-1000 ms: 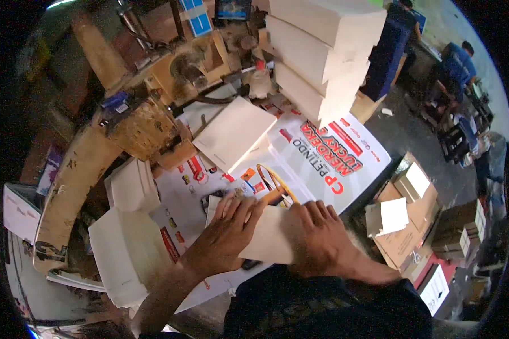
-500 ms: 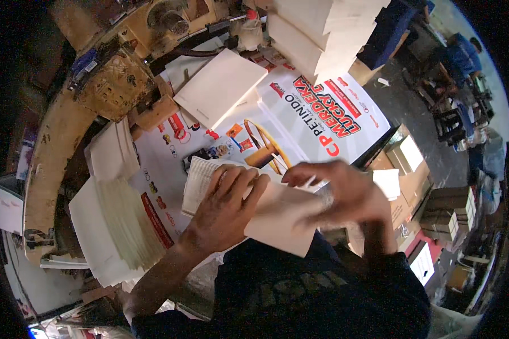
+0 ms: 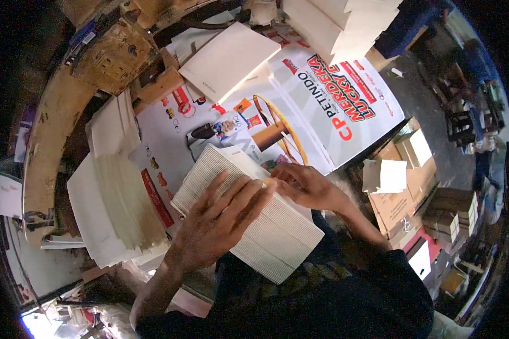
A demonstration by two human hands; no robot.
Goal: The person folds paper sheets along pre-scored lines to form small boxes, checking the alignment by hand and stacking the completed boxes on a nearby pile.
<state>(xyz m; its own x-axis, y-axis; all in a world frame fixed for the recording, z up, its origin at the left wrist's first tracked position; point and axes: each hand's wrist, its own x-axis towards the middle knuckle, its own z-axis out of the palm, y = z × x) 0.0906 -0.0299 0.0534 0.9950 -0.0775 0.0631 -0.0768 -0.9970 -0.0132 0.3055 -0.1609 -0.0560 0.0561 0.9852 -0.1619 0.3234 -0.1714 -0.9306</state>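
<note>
from my end i've got one cream paper block point(image 3: 280, 243) mid-frame, tilted, its ridged side up, lower end just over the dark shirt point(image 3: 305, 282). left hand point(image 3: 223, 217) lies across that ridged side, fingers slightly spread; thumb hidden, so i can't tell if it grips or just steadies. right hand point(image 3: 305, 186) has its fingertips drawn together at the block's upper right edge; can't tell if a sheet is pinched between them. progress, my call: this block is mid-handling, with its layers packed close and fairly even, both hands on it, so not set down. around it, more paper: a big fanned stack point(image 3: 121, 198) at left of frame, a smaller pile point(image 3: 113, 127) just above that, a flat pale pad point(image 3: 232, 62) at upper centre on the printed sheet point(image 3: 350, 150), and a tall white stack point(image 3: 350, 28) at the top edge. right of frame, small white stacks point(image 3: 387, 176) sit on cardboard point(image 3: 398, 212), brown bundles point(image 3: 455, 212) beyond. i'd guess some piles are done and some waiting, but nothing shows me which, so i can't count what's left; the held block is the only one being worked.
</note>
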